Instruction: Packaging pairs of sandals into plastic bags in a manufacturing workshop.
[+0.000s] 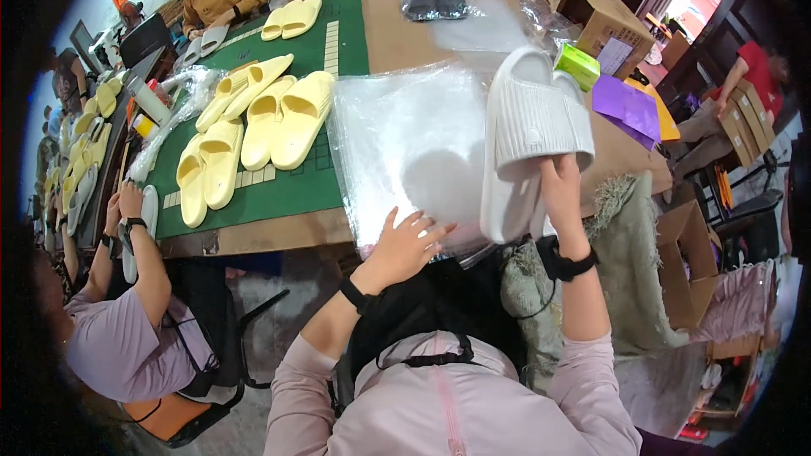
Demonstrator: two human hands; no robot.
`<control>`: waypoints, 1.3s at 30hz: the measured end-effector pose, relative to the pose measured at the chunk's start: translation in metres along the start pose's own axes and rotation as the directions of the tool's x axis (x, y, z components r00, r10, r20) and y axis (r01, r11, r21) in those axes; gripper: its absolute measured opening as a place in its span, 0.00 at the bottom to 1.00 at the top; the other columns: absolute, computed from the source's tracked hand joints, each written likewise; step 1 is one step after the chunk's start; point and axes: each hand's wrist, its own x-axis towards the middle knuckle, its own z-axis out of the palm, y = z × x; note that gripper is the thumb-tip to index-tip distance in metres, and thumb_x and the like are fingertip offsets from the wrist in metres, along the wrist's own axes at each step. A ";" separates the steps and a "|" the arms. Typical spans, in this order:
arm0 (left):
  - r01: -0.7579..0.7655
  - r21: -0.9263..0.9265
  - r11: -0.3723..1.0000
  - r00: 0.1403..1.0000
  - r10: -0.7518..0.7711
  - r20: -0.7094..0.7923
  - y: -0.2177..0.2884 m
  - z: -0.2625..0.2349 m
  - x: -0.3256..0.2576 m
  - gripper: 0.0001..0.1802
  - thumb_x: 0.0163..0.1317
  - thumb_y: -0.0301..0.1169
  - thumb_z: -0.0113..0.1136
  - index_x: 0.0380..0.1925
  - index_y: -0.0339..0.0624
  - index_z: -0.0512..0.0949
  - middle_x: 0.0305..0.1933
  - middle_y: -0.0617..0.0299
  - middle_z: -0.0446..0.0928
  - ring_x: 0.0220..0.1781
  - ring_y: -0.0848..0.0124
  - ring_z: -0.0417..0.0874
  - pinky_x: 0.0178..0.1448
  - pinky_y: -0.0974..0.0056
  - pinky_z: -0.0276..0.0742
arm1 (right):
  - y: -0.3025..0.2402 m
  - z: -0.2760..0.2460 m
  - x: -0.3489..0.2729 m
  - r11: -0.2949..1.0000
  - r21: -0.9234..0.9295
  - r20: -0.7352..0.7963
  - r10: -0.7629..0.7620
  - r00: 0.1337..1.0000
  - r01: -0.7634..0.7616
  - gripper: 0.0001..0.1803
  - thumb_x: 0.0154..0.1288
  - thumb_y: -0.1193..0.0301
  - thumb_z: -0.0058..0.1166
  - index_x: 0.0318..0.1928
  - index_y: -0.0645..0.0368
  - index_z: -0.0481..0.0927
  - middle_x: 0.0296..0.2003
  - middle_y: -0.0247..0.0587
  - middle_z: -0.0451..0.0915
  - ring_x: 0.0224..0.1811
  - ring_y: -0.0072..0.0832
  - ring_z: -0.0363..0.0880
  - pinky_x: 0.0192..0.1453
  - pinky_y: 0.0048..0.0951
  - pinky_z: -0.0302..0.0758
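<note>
Right hand (562, 194) is up off the tabletop (397, 21), fingers clamped on a pair of white slides (528, 131), gripping them at the lower end so the ribbed strap faces us and the toes point away toward the far side. The slides hang in the air over the right edge of a stack of clear bags (414, 143), tilted, not resting on anything.

Left hand (405, 241) lies flat on the near edge of the bags, fingers spread and loose, pressing the plastic down, holding nothing. A black band sits on each wrist.

The bags lie spread on brown cardboard, glossy and crumpled, running from the near edge toward the middle of the tabletop. To their left, on the green mat (312, 177), yellow slides (253, 127) lie in a loose bunch, soles and straps mixed, well apart from the hands. Another yellow pair (291, 17) sits at the far end of the mat.

Just beyond the white slides, a small green box (579, 63) and purple sheets (629, 105). Across the tabletop, another person's hands rest on a dark pair (431, 0) in plastic. On the left, a seated person in a lilac top (118, 338) reaches up to the tabletop edge. Open cartons (591, 8) stand at the far right corner.
</note>
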 end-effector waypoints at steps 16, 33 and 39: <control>0.116 0.348 0.930 0.970 -0.030 -0.242 -0.055 -0.001 -0.017 0.18 0.56 0.34 0.55 0.47 0.46 0.81 0.51 0.44 0.76 0.56 0.51 0.75 0.61 0.48 0.69 | -0.017 -0.006 -0.073 0.989 0.056 0.954 -0.093 0.286 0.135 0.27 0.54 0.75 0.51 0.57 0.66 0.72 0.62 0.60 0.67 0.65 0.53 0.63 0.70 0.41 0.58; 0.313 -0.008 0.950 0.823 -0.275 -0.497 -0.035 -0.011 -0.008 0.10 0.54 0.32 0.62 0.32 0.40 0.74 0.39 0.55 0.74 0.47 0.58 0.74 0.54 0.57 0.67 | 0.003 -0.006 -0.093 0.980 0.065 0.982 -0.096 0.164 0.187 0.31 0.49 0.77 0.61 0.59 0.61 0.75 0.65 0.48 0.67 0.71 0.45 0.57 0.74 0.43 0.51; 0.231 -0.171 0.958 0.827 -0.286 -0.484 -0.042 -0.009 -0.012 0.08 0.55 0.30 0.59 0.32 0.39 0.74 0.41 0.55 0.74 0.49 0.57 0.73 0.56 0.56 0.67 | 0.008 -0.019 -0.096 0.971 -0.102 0.955 0.156 0.252 -0.214 0.30 0.51 0.81 0.49 0.59 0.65 0.73 0.55 0.47 0.73 0.58 0.38 0.66 0.60 0.34 0.63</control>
